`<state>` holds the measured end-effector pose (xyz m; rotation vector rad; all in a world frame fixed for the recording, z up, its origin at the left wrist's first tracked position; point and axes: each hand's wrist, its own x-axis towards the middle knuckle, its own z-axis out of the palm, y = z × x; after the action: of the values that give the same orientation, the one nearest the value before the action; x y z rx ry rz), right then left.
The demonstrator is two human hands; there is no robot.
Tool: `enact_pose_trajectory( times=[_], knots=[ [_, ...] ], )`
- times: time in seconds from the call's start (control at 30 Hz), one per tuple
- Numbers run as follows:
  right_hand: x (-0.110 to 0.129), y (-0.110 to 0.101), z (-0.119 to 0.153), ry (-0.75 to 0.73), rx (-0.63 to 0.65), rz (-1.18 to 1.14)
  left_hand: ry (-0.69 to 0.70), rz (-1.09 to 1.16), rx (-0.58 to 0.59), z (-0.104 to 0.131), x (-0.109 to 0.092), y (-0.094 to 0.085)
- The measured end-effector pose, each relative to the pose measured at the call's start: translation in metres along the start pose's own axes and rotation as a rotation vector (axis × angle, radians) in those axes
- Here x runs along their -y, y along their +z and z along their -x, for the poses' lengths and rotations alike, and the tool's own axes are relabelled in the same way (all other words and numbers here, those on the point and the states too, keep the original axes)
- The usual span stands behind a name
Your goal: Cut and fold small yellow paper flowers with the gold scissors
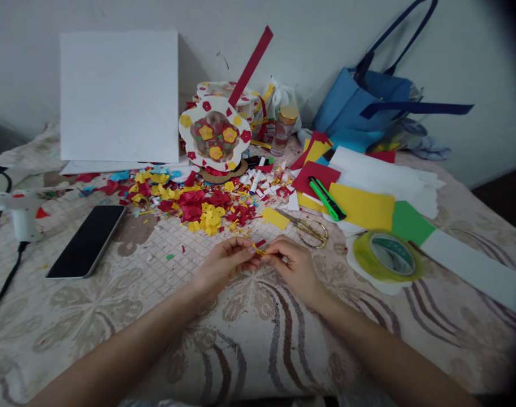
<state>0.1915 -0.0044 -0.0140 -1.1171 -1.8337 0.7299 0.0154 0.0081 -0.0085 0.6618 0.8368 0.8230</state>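
Between my fingertips is a small yellow paper piece (261, 252), partly covered by the fingers. My left hand (232, 260) pinches it from the left, and my right hand (294, 264) pinches its other end. Just behind the fingers lies a small red paper strip (261, 243). Gold-handled scissors (311, 232) rest beyond my right hand, their blades by a yellow paper rectangle (275, 217). A heap of red and yellow paper flowers (202, 209) spreads on the cloth beyond my left hand.
On the left are a black phone (88, 240) and a glue gun (18, 212). A tape roll (387, 254), green cutter (326, 198) and coloured paper (363, 203) lie right. Behind stand a flower-decorated paper craft (215, 107), white board (120, 96), jar (283, 130) and blue bag (346, 102).
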Motion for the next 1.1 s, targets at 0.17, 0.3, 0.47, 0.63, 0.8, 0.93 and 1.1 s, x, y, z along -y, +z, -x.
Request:
enact_pose_trajectory(
  times=[0.17, 0.3, 0.47, 0.63, 0.8, 0.93, 1.1],
  knots=[
    [0.0015, 0.0014, -0.0011, 0.341, 0.053, -0.257, 0.008, -0.011, 0.017, 0.0003, -0.0035, -0.0002],
    [0.0032, 0.0045, -0.0006, 0.385, 0.072, -0.296, 0.04, -0.049, 0.021, 0.0001, -0.0044, 0.0],
    [0.0017, 0.0067, 0.0022, 0.241, 0.028, -0.124, 0.073, -0.121, 0.013, -0.0014, -0.0013, -0.0014],
    [0.0021, 0.0072, 0.0038, 0.291, 0.105, -0.192, 0.107, -0.26, 0.016, -0.0011, -0.0006, -0.0032],
    [0.0042, 0.0081, 0.0018, 0.32, 0.111, -0.203, 0.109, -0.322, 0.018, -0.0024, -0.0013, -0.0045],
    [0.0048, 0.0087, 0.0029, 0.15, -0.007, 0.062, 0.116, -0.344, 0.021, -0.0049, 0.0013, -0.0053],
    [0.0053, 0.0068, 0.004, 0.012, 0.007, 0.084, 0.106, -0.32, 0.017, -0.0043, 0.0012, -0.006]
  ],
)
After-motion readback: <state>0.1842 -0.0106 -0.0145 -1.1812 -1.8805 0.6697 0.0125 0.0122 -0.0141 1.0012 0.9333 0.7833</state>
